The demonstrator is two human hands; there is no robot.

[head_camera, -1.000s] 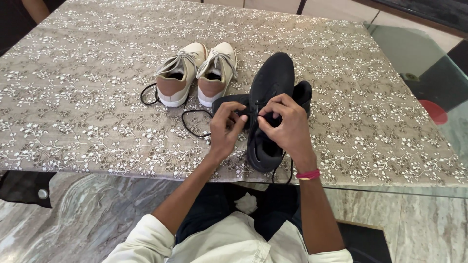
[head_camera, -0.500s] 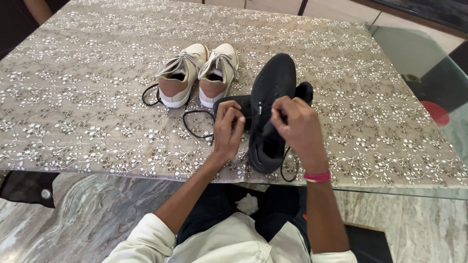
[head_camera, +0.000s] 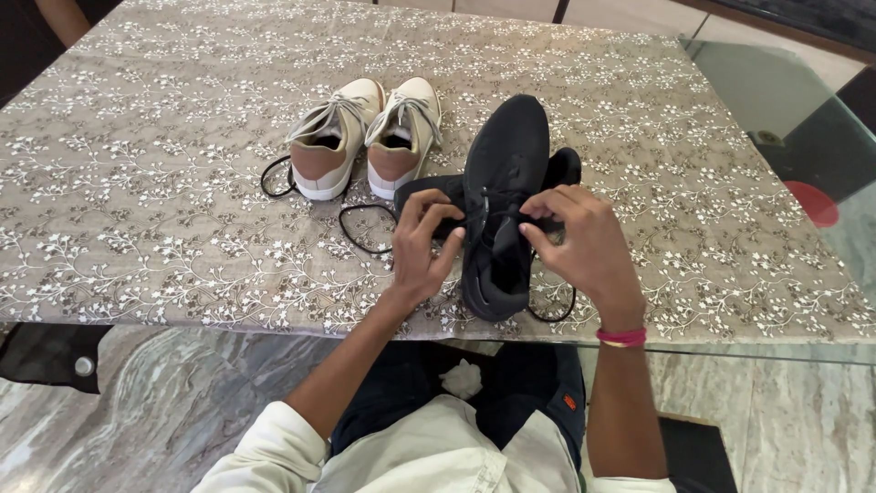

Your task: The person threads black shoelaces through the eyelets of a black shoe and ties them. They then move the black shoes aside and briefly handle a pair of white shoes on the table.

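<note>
Hands meet over the black shoe (head_camera: 505,196), which lies near the table's near edge, right of centre, toe pointing away. A second black shoe (head_camera: 429,194) lies partly under it. The left hand (head_camera: 422,248) pinches the black lace (head_camera: 365,228) at the shoe's left side, fingers closed on it; the right hand (head_camera: 584,242) is curled shut on the lace at the right side, a pink band (head_camera: 621,337) on its wrist.

Judging from this, the slack loops could snag: one trails left on the cloth, another hangs by the near edge under the right wrist, and a pull might drag the shoe off the table or tug the lace out of an eyelet.

A beige pair (head_camera: 365,137) stands farther back on the left, laces loose. The table (head_camera: 182,183) wears a grey floral cloth over glass; marble floor shows below, and a red object (head_camera: 812,203) shows through the bare glass at right.
</note>
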